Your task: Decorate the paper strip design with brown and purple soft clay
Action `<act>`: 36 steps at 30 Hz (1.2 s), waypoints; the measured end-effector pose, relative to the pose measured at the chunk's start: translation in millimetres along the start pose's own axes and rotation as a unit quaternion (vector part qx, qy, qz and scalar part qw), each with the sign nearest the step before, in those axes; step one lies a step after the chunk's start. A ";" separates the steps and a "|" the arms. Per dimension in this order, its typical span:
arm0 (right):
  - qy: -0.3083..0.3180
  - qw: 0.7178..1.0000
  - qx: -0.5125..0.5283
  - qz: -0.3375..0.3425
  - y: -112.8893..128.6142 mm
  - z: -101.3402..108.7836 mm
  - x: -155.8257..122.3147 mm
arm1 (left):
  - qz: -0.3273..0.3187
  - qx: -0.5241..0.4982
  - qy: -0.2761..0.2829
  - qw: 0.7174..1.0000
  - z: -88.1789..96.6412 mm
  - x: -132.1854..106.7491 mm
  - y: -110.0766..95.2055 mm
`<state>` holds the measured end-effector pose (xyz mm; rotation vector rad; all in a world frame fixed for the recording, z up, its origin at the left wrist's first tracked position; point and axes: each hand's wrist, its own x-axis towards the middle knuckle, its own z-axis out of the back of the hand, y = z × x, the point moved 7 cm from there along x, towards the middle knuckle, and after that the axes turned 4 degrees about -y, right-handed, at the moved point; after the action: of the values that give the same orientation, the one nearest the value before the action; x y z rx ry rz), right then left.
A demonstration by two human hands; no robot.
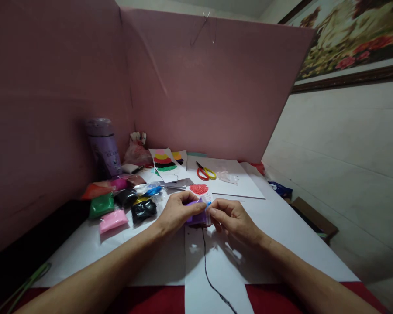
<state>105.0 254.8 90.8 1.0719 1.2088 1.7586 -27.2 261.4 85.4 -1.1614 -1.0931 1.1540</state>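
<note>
My left hand (178, 211) is closed round a small clear packet of purple clay (195, 217), with the thumb pressed on top. At the packet's right edge, the fingers of my right hand (229, 216) are pinched on the plastic beside a small blue spot. Below the packet lies a white paper strip (196, 270) with a dark, wavy stem line (207, 270) running toward me. Just beyond my hands is a red textured flower shape (199, 189), its lower part hidden by the packet and fingers.
Several colored clay packets (113, 221) lie at the left. A purple bottle (105, 148) stands behind them. Farther back are a card with colored bands (164, 163), red-and-yellow scissors (205, 172), a white board (245, 181) and crumpled clear plastic (227, 175). Pink panels (209, 87) enclose the back and left.
</note>
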 end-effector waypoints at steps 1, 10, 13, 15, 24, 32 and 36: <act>0.001 1.000 -0.003 0.001 -0.2 -0.1 0.2 | -0.001 0.002 0.001 1.000 0.1 -0.1 0.0; -0.028 1.000 -0.012 -0.007 -3.1 4.5 0.8 | 0.000 0.009 0.040 0.999 -5.7 0.7 4.9; -0.029 0.999 -0.016 -0.015 -5.1 4.8 0.6 | -0.001 0.019 0.055 0.998 -8.9 -0.7 3.9; -0.033 0.999 -0.010 -0.008 -5.7 4.9 0.4 | -0.004 0.016 0.070 0.997 -11.7 -2.7 1.5; -0.013 1.000 0.024 0.011 -1.8 0.5 -0.6 | -0.011 -0.015 0.074 0.997 -14.6 -7.9 -4.7; 0.002 1.000 0.017 0.010 -3.9 1.3 0.4 | 0.004 -0.027 0.060 0.998 -14.1 -7.0 -5.3; -0.001 1.000 0.023 0.011 -2.5 0.9 0.0 | -0.002 -0.009 0.057 0.998 -12.8 -6.4 -4.7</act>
<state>106.1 255.8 88.5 1.1160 1.2465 1.7539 -14.7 253.6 88.7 -1.2231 -1.0192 1.0647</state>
